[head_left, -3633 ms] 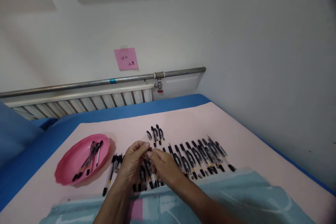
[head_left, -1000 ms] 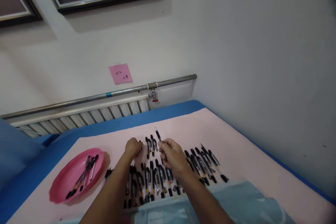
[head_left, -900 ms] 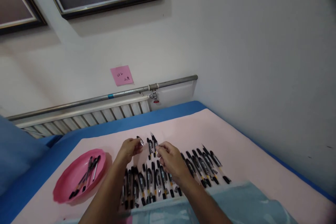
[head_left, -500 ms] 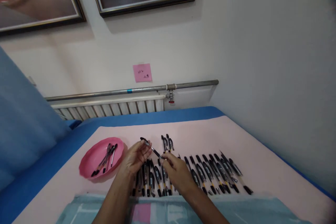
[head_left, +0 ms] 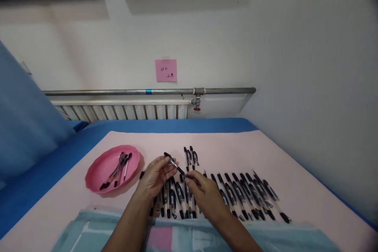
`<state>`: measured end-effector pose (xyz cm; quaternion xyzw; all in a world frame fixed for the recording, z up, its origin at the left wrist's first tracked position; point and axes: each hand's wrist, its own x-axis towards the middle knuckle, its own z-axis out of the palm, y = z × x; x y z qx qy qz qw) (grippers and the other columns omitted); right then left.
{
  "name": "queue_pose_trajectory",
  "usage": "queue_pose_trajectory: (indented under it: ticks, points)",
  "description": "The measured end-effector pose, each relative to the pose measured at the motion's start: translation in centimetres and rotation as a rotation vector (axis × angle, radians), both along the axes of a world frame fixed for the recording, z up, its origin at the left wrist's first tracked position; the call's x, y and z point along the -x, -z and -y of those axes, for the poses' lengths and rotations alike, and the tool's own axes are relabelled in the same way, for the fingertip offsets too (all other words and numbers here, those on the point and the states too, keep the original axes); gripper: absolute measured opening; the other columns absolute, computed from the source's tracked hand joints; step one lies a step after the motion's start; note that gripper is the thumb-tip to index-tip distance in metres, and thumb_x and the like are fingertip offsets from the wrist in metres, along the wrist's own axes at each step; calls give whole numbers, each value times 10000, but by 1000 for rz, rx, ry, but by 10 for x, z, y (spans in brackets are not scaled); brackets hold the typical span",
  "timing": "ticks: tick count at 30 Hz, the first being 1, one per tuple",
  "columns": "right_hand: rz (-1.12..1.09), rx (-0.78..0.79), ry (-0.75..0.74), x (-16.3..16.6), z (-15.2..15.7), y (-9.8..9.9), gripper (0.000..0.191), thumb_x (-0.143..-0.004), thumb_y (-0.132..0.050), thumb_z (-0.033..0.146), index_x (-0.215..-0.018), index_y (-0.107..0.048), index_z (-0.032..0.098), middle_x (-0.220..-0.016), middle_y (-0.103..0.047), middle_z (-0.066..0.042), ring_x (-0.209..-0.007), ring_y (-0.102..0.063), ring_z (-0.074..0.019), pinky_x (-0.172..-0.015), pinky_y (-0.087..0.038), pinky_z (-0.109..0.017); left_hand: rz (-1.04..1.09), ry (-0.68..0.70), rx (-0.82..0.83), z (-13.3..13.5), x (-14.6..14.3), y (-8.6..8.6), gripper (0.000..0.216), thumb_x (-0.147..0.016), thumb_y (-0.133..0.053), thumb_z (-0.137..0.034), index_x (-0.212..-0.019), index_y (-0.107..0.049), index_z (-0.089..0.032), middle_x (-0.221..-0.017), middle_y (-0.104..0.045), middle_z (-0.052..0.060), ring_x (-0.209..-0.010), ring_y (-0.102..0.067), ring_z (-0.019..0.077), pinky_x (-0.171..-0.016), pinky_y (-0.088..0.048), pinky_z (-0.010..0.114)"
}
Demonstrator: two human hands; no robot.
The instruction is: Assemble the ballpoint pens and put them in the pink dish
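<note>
A black gel pen slants between my two hands above the pink sheet. My left hand pinches its upper, capped end between thumb and fingers, palm partly turned up. Closed on the lower end is my right hand, whose fingers hide that tip. Below and to the right, many black pen parts and caps lie in slanted rows, partly covered by my hands. Behind them sits a small group of pens. A pink scalloped dish on the left holds several pens.
Along the near edge lies a light teal cloth. The pink sheet covers a blue surface. At the back are a radiator, a pipe with a red-handled valve and a pink note. A blue curtain hangs left.
The camera view has tilted down and shifted slightly. Both hands keep hold of the pen in nearly the same pose, the right hand now a little closer along it.
</note>
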<state>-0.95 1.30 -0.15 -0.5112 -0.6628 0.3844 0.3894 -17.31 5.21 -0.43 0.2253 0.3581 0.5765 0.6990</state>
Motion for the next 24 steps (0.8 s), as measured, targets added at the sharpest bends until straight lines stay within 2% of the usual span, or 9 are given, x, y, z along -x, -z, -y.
queue_pose_trajectory:
  ticks: [9,15,24]
  points:
    - [50,-32,32,1,1,3,167,-798,-463,289,-787,-589,181,-632,-566,11,-544,-471,-109,-520,-316,-211,-156,-14,-31,12,-16,2,193,-612,-718,-198,-716,-568,-135,-740,-670,42,-647,-626,123,-636,-500,243]
    - [117,-141,38,0,0,8,168,-836,-411,254,-821,-564,184,-711,-614,-12,-614,-534,-120,-566,-345,-207,-160,-21,-43,18,-31,7,217,-601,-725,-242,-686,-552,-143,-602,-599,-20,-574,-569,85,-624,-484,232]
    - [231,-137,87,-1,0,10,148,-810,-405,194,-800,-553,183,-719,-637,-34,-626,-569,-137,-562,-360,-208,-201,-20,-55,24,-43,12,231,-612,-705,-286,-670,-532,-145,-622,-585,-18,-583,-547,85,-622,-469,234]
